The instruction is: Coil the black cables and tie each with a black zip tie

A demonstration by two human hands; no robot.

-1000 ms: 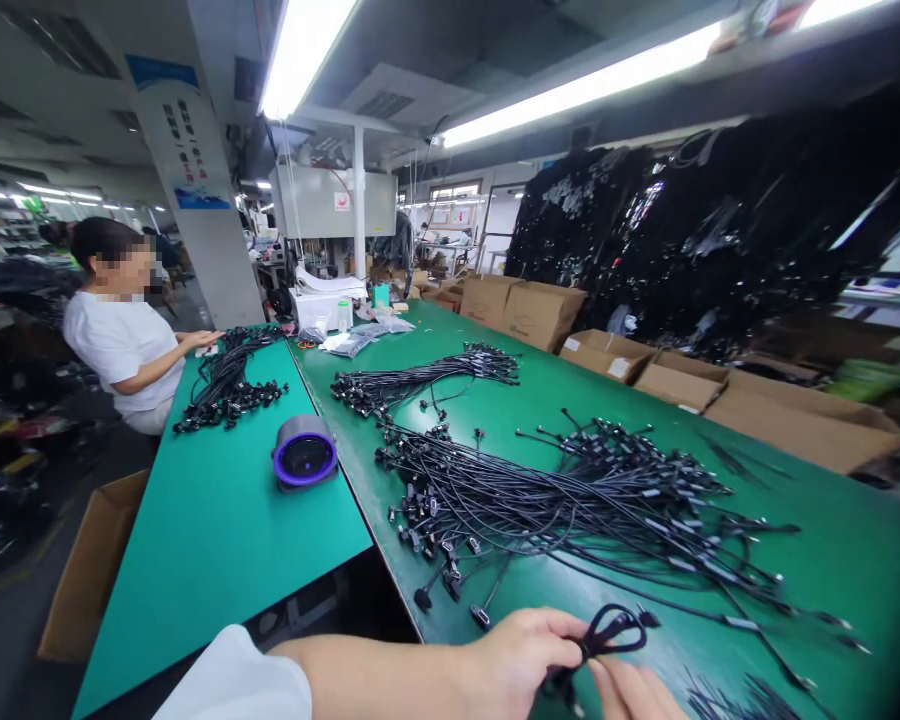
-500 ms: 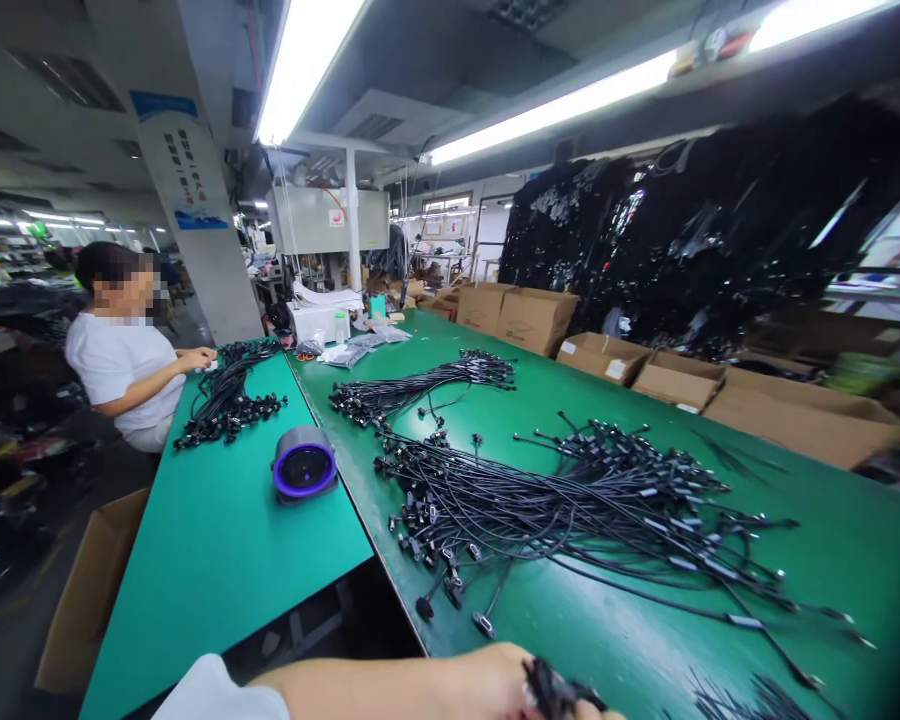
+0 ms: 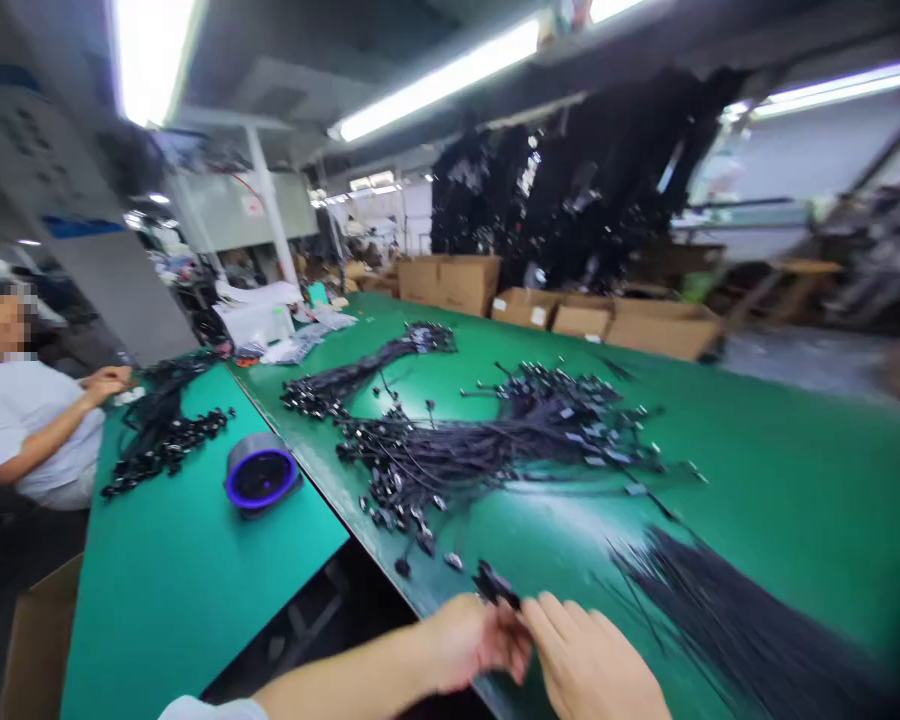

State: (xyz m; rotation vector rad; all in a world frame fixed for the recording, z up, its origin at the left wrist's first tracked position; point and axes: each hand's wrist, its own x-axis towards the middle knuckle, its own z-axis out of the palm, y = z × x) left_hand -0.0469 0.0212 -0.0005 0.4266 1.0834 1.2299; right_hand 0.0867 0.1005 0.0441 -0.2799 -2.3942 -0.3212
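Observation:
Black cable ends with connectors [image 3: 495, 585] stick up from my left hand [image 3: 469, 645], whose fingers are closed round them near the table's front edge. My right hand [image 3: 596, 655] meets it from the right, fingers bent and pressed together at the lower end of the connectors. Motion blur and the fingers hide what the right hand pinches. Just beyond both hands lies a large pile of black cables [image 3: 487, 445] with connectors at both ends. To the right, a bundle of thin black strands [image 3: 750, 615] is spread on the green table [image 3: 780, 470].
A smaller cable bundle [image 3: 367, 370] lies farther back. On the left table, a round purple-rimmed device [image 3: 262, 475] stands near another cable heap [image 3: 169, 440], where a person in a white shirt [image 3: 34, 430] sits. Cardboard boxes [image 3: 450, 285] line the far edge. A dark gap separates the tables.
The view has swung right and down. My right hand has come into full view against the left, which keeps hold of the cable ends. More of the black strand bundle shows.

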